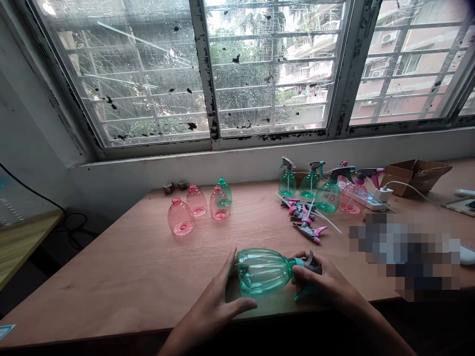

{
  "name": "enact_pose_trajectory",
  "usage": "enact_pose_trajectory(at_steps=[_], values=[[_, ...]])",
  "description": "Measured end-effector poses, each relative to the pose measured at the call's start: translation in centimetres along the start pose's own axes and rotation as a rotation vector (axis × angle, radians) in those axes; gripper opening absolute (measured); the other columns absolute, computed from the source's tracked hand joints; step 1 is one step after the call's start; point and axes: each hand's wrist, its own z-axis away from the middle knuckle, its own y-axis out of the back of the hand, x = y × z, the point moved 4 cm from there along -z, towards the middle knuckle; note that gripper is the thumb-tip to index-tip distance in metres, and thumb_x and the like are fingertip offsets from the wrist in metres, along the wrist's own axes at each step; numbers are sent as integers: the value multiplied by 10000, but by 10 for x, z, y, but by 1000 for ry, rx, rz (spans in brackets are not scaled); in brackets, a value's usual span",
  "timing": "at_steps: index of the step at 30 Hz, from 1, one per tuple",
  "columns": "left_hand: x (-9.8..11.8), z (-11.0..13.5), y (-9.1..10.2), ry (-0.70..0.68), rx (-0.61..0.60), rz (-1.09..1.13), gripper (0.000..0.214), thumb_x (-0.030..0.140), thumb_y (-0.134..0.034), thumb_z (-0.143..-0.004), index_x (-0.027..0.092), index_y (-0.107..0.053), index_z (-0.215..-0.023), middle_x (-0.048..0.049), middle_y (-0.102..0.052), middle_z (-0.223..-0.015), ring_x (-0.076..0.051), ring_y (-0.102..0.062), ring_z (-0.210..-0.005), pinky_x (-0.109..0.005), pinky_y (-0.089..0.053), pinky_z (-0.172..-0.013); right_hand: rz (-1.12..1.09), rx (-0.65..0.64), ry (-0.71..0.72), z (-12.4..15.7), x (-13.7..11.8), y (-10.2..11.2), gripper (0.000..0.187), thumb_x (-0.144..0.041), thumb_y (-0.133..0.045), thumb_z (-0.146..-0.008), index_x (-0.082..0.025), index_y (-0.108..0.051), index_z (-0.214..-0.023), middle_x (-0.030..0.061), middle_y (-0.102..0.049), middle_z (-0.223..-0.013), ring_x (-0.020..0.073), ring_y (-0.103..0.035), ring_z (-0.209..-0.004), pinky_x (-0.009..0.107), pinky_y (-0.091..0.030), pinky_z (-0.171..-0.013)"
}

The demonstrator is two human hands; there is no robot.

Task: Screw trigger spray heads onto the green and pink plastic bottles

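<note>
Green spray bottle [264, 272] is sideways, its head [314, 264] grasped by right fingers [310, 278], base [242, 273] beside spread left fingers [239, 307].

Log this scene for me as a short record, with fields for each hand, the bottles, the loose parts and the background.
Left hand: open at the base of the green bottle; contact unclear
Right hand: gripping its spray head
Held bottle: lying sideways, base toward left hand
Headless bottles: three pink bottles and one green, upright, left
Fitted bottles: green ones and pink, upright, right
Loose parts: pink-and-grey spray heads, piled
Background: window; cardboard box, far right
</note>
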Motion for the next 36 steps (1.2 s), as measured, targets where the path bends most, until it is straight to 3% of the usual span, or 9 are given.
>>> enact_pose_trajectory(at_steps=[3,9,12,15,18,23,27,32,36], values=[[0,0,0,-5,7,-22,945,288,-772,-817,253,-209,-1574,-77,-312,-1621,-298,-258,-1497,-461,-182,-1252,-6,-2,5,0,1,0,460,-502,-808,-749,-169,-622,-1006,15,-737,-687,196,-687,-620,315,-561,-607],[-1,2,-1,-61,6,-46,978,253,-708,-869,326,-45,-1584,-36,-322,-1617,-292,-225,-1509,-473,-178,-1247,-6,-14,16,-1,3,1,462,-495,-799,-766,-162,-604,-1020,16,-741,-679,191,-686,-606,309,-554,-585],[-4,2,0,-22,-27,-84,1036,296,-745,-848,293,-19,-1587,-57,-243,-1648,-301,-179,-1521,-473,-151,-1252,1,-21,13,-1,2,1,460,-502,-800,-763,-164,-606,-1007,13,-739,-670,196,-689,-610,309,-555,-581],[-5,1,0,1,-48,-96,961,345,-723,-874,230,-93,-1591,-86,-201,-1656,-297,-190,-1519,-457,-152,-1255,19,-28,8,-1,1,1,460,-510,-795,-766,-164,-612,-1009,16,-742,-684,202,-693,-622,318,-558,-592],[-4,0,0,-10,-36,-92,933,346,-723,-874,227,-134,-1588,-86,-221,-1651,-292,-208,-1515,-450,-163,-1255,30,-19,11,-1,2,1,467,-521,-793,-761,-164,-618,-1006,20,-742,-689,206,-692,-622,326,-557,-590],[-2,1,0,-61,-13,-79,979,287,-705,-881,315,-27,-1585,-54,-308,-1624,-296,-205,-1515,-494,-151,-1247,23,-30,22,-1,1,0,446,-496,-783,-784,-165,-610,-1028,19,-741,-703,203,-691,-628,337,-559,-605],[-5,1,0,-33,-43,-69,1053,290,-740,-852,298,16,-1585,-77,-283,-1633,-308,-178,-1520,-499,-154,-1244,27,-37,20,0,1,0,423,-482,-777,-796,-169,-611,-1026,18,-745,-709,204,-693,-640,338,-558,-614],[-7,0,0,-21,-29,-81,987,320,-769,-831,263,-137,-1586,-77,-236,-1649,-319,-206,-1512,-467,-163,-1251,38,-30,17,-1,3,2,441,-497,-783,-783,-168,-617,-1026,22,-748,-706,209,-697,-628,332,-555,-593],[-8,0,0,-53,-7,-80,995,279,-745,-848,311,-78,-1586,-53,-227,-1653,-296,-183,-1520,-473,-146,-1252,45,-37,25,-1,2,1,431,-482,-769,-804,-163,-611,-1047,23,-744,-718,202,-694,-634,328,-556,-597]])
